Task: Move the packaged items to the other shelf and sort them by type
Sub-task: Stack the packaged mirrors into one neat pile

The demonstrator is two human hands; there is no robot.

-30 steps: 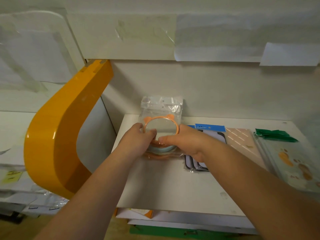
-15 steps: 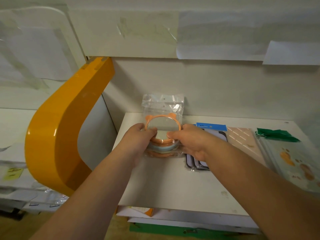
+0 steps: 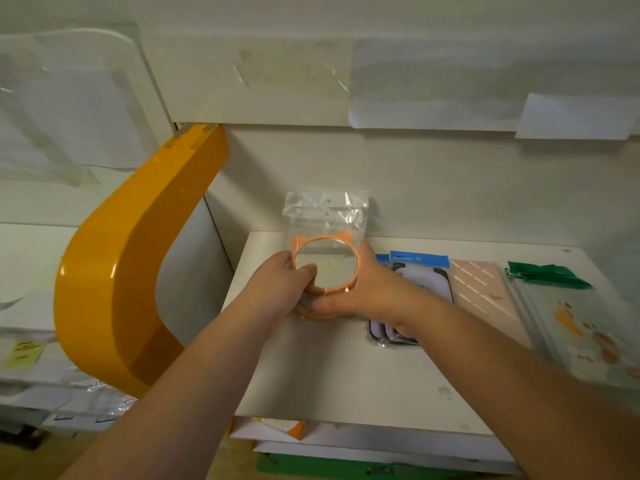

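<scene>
Dim warm light, glare on orange bracket (image 3: 114, 271), edges wide-angle bent.

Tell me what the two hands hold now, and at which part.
Both hold the stack of bagged round orange-rimmed mirrors: left hand at the left rim, right hand at the right and lower rim.

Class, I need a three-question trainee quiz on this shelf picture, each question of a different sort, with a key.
1. True or false: both hands hold the round mirror pack.
2. Which lies immediately right of the mirror pack? A) blue-header packs B) pink pack C) green-header pack
3. Fill in: the curved panel left of the shelf is coloured ____.

Key: 1 true, the left hand and right hand grip its rim. 2 A. 3 orange.
</scene>
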